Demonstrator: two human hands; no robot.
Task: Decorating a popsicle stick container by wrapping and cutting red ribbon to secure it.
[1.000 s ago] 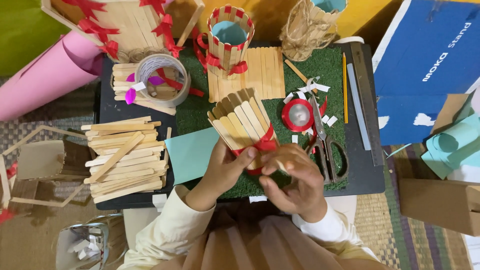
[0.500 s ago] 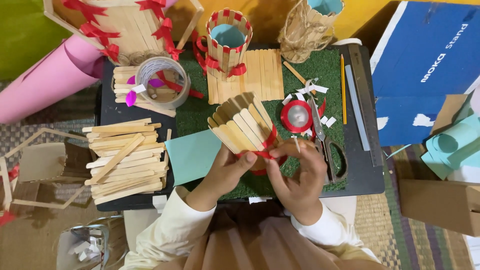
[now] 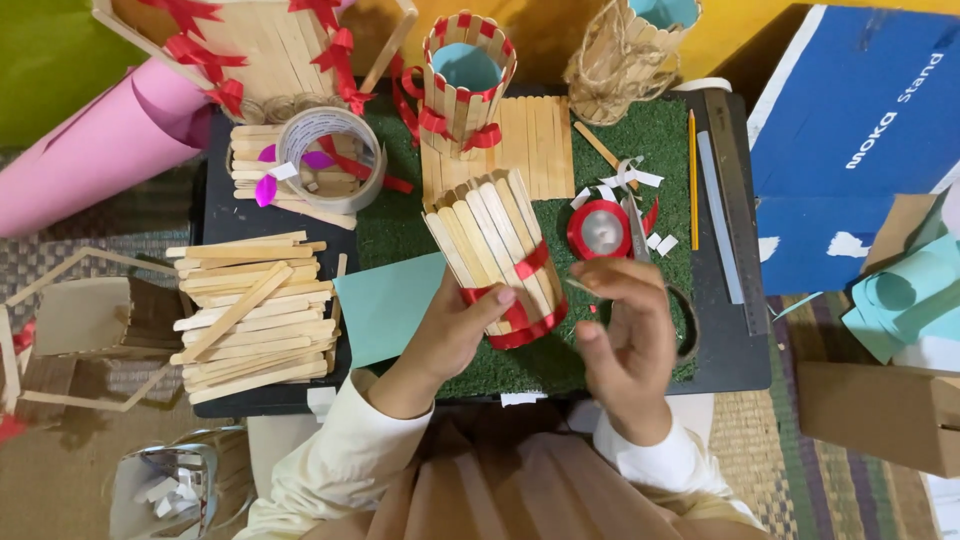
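A green turf mat [image 3: 640,140] covers a black board [image 3: 215,215] on woven flooring. The left hand [image 3: 450,335] grips a tilted wooden-stick cylinder with red ribbon [image 3: 495,250] over the turf; the right hand [image 3: 625,335] hovers beside it, fingers loosely curled, seemingly empty

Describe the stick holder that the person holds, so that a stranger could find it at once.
Look at the green grass mat on the dark board. At its front edge, the left hand grips a tilted cylinder of wooden sticks with red ribbon around its lower end. Unlike the upright holder with the blue lining behind it, it lies slanted and is in a hand.
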